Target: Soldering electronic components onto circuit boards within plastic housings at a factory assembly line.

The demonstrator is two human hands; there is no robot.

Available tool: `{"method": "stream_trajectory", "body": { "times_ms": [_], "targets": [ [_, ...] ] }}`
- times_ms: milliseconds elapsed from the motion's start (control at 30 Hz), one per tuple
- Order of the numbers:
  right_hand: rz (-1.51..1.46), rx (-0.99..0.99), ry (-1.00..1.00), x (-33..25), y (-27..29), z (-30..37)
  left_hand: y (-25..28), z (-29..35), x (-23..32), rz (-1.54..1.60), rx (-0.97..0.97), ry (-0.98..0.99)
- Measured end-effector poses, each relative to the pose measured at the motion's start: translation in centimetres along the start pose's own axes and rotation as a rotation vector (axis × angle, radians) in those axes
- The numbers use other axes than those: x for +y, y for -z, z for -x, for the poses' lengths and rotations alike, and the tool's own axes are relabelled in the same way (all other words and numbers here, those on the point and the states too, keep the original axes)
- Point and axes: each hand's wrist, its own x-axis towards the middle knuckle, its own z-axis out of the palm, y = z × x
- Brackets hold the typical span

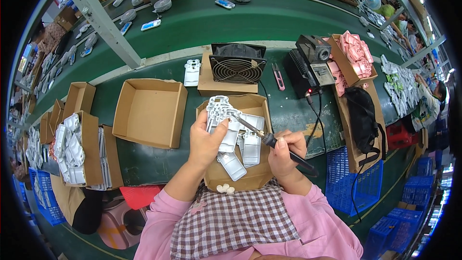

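Note:
My left hand (204,139) holds a light grey moulded plastic part (218,110) upright over a small cardboard box (256,175). My right hand (285,151) grips a soldering iron (269,139) by its black handle, and the metal tip touches the upper right of the held part. More grey plastic parts (243,147) lie in the box below. The iron's cable runs from my right hand toward the black soldering station (308,67).
An open cardboard box (149,110) sits to the left, with boxes of grey parts (72,149) beyond it. A small black fan (237,62), pink clippers (278,76), pink parts (353,55) and blue crates (356,183) surround the spot. Other people work along the green conveyor.

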Motion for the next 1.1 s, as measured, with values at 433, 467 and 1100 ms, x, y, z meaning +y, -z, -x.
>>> {"method": "stream_trajectory", "body": {
  "times_ms": [433, 467, 1100],
  "targets": [
    [0.126, -0.023, 0.002, -0.1, 0.1, 0.0, 0.2, -0.2, -0.7, -0.251, 0.073, -0.07],
    [0.127, -0.023, 0.003, 0.0, 0.1, 0.0, 0.1, -0.2, -0.7, -0.25, 0.072, -0.07],
    [0.218, -0.058, -0.085, -0.7, -1.2, -0.8, 0.6, -0.3, -1.6, -0.093, 0.061, -0.021]
  ]
}}
